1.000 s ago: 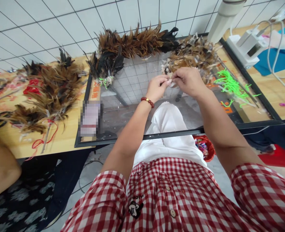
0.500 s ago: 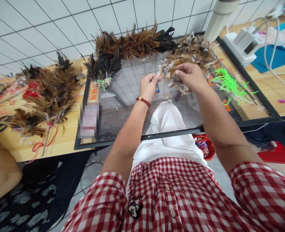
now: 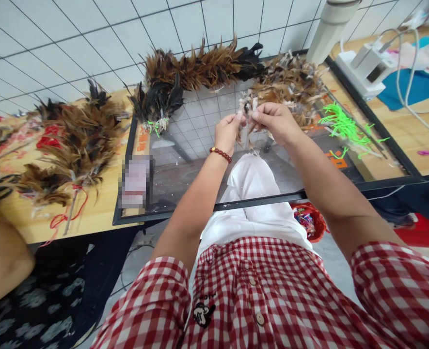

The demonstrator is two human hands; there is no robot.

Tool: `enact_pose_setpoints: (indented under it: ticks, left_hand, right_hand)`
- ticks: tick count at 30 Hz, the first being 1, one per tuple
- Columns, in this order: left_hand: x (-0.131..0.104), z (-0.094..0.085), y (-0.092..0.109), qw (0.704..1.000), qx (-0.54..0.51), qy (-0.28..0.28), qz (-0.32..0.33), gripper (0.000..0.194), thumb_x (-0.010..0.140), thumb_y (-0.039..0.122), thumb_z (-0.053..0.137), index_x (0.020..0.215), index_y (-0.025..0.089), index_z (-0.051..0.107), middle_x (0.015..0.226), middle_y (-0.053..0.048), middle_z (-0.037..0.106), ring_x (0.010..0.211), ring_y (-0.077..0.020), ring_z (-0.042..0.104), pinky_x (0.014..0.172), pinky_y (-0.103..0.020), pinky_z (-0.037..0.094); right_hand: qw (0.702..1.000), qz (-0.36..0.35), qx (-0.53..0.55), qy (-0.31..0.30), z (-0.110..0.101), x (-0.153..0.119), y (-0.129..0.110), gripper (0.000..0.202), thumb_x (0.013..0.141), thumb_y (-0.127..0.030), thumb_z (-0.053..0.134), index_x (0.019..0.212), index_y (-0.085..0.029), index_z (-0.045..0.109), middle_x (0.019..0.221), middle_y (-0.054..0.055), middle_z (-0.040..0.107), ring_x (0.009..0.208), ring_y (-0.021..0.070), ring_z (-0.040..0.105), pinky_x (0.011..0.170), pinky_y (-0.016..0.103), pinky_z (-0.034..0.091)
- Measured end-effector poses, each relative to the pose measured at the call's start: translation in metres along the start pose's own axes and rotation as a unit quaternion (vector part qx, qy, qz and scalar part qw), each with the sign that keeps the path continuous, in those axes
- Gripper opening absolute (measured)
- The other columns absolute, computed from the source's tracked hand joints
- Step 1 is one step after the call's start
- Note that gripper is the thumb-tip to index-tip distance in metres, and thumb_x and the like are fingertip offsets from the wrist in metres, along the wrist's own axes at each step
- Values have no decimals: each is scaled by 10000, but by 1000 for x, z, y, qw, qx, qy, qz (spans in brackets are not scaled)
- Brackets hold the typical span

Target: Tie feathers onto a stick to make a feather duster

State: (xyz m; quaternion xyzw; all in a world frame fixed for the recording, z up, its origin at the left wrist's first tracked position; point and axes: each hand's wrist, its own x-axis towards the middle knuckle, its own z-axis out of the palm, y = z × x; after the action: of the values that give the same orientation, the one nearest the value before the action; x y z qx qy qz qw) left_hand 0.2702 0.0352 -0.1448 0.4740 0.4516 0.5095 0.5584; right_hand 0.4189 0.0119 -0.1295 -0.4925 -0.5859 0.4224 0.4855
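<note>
My left hand (image 3: 227, 131), a beaded bracelet (image 3: 220, 154) at its wrist, pinches the left side of a small clump of fluffy brown and white feathers (image 3: 248, 105). The right side of the same clump is between the thumb and fingers of my right hand (image 3: 274, 122). Both hands are close together over the dark glass panel (image 3: 185, 179). Just behind them spreads a pile of loose brown feathers (image 3: 297, 82). Bright green strings (image 3: 343, 123) lie to the right of my right forearm.
Along the tiled wall runs a long brown feather bundle (image 3: 196, 65); a black feather bunch (image 3: 159, 102) sits left. More brown feathers (image 3: 83, 131) lie on the wooden table. A power strip (image 3: 363, 72) is at right. Another person's arm (image 3: 3, 252) shows at left.
My right hand has moved left and down to meet my left hand and now pinches the feather clump. The blue item seen by my left fingers is no longer visible.
</note>
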Motion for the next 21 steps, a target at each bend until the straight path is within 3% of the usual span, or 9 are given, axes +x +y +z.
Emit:
enact_pose_setpoints:
  ticks: [3, 8, 14, 18, 21]
  left_hand:
    - [2, 1, -4, 1000, -24, 11, -1, 218, 859, 359, 756, 733, 199, 677, 709, 0, 688, 719, -116, 659, 667, -219, 494]
    - [-3, 5, -1, 998, -52, -29, -9, 210, 854, 385, 766, 791, 191, 715, 786, -25, 726, 776, -131, 692, 708, -242, 523]
    - [-7, 6, 3, 997, -57, -49, -4, 246, 876, 411, 740, 776, 191, 692, 829, -27, 730, 782, -126, 692, 697, -237, 531]
    - [-6, 5, 4, 999, -36, -16, 14, 272, 879, 411, 739, 738, 194, 656, 777, -16, 698, 759, -123, 677, 675, -230, 518]
    - [-6, 3, 3, 999, -13, -30, 2, 296, 877, 419, 741, 712, 197, 634, 641, 6, 616, 653, -109, 634, 610, -218, 483]
  right_hand:
    - [1000, -5, 13, -24, 6, -2, 1, 446, 710, -561, 859, 669, -193, 611, 585, -11, 583, 568, 113, 544, 545, 250, 462]
    - [997, 17, 56, -42, 11, -4, 1, 419, 718, -482, 874, 637, -182, 594, 535, -33, 536, 498, 82, 507, 483, 224, 417]
    - [995, 55, 73, -39, 8, -4, 1, 502, 644, -566, 900, 613, -187, 573, 537, -19, 542, 482, 86, 485, 442, 227, 399]
    - [1000, 19, 24, 7, 3, -1, 0, 463, 643, -593, 891, 744, -202, 664, 634, 5, 623, 572, 118, 542, 493, 248, 445]
    - [999, -18, 0, 39, 0, 0, -3, 424, 721, -595, 834, 896, -229, 712, 752, 15, 674, 683, 153, 602, 562, 277, 482]
